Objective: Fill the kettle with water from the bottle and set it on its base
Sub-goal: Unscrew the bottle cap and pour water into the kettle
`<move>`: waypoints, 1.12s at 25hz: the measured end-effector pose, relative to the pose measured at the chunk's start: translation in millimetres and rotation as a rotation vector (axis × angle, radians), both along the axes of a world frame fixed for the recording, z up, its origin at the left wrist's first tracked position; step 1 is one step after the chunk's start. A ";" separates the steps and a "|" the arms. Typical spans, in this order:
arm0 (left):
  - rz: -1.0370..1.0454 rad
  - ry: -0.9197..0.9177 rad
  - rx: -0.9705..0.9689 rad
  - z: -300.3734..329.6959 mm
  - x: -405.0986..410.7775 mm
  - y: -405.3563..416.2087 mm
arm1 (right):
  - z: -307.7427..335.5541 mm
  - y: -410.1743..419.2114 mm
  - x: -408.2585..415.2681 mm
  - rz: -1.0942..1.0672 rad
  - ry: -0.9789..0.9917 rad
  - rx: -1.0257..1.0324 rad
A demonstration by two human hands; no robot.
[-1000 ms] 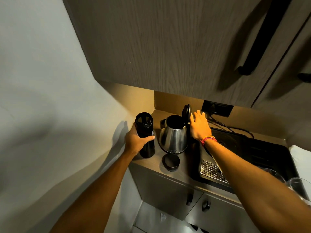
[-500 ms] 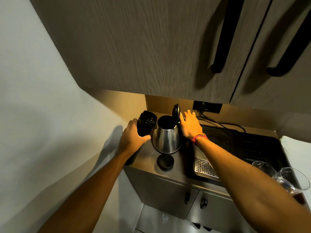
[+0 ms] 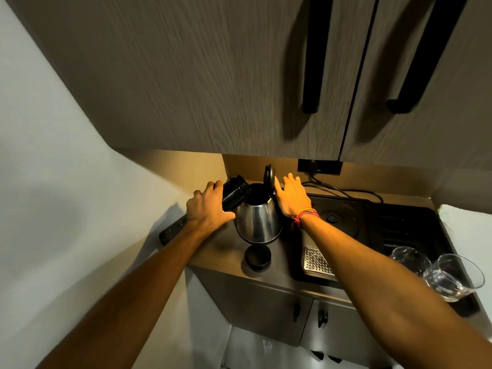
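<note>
A steel kettle (image 3: 257, 222) stands on the counter with its black lid (image 3: 269, 176) flipped upright. My left hand (image 3: 206, 209) grips a black bottle (image 3: 234, 194), tilted steeply so its open mouth rests over the kettle's opening. My right hand (image 3: 292, 195) lies flat with fingers spread against the kettle's far side, just right of the raised lid. The bottle's round black cap (image 3: 257, 257) lies on the counter in front of the kettle. No water stream can be made out. The kettle's base is hidden under it.
A black hob and drip tray (image 3: 318, 262) fill the counter to the right, with two glasses (image 3: 436, 270) at its near right corner. A wall socket with cables (image 3: 319, 166) sits behind. Upper cabinets (image 3: 213, 75) hang low overhead. A wall closes the left side.
My left hand has tipped the bottle from upright beside the kettle to nearly horizontal over its opening. My right hand has stayed by the lid. The view has tilted upward.
</note>
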State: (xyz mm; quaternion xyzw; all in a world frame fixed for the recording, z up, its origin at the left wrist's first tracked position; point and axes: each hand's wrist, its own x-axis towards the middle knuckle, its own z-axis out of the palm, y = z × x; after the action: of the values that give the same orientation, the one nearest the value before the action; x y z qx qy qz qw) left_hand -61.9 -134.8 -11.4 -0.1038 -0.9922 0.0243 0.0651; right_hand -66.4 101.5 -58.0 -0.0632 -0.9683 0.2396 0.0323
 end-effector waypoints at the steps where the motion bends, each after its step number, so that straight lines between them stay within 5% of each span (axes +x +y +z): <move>1: 0.001 0.005 -0.027 0.9 -0.6 0.2 | -0.2 -0.2 0.7 0.008 0.004 0.002; 28: 0.010 0.000 -0.221 10.4 2.5 9.4 | -7.9 3.4 -4.9 0.106 0.019 0.243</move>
State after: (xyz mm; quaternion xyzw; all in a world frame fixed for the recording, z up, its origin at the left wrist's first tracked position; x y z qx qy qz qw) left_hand -59.3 -125.5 -1.0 -0.1052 -0.9840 0.1340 0.0529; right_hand -71.4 104.9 -65.9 -0.0054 -0.9918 0.1224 0.0363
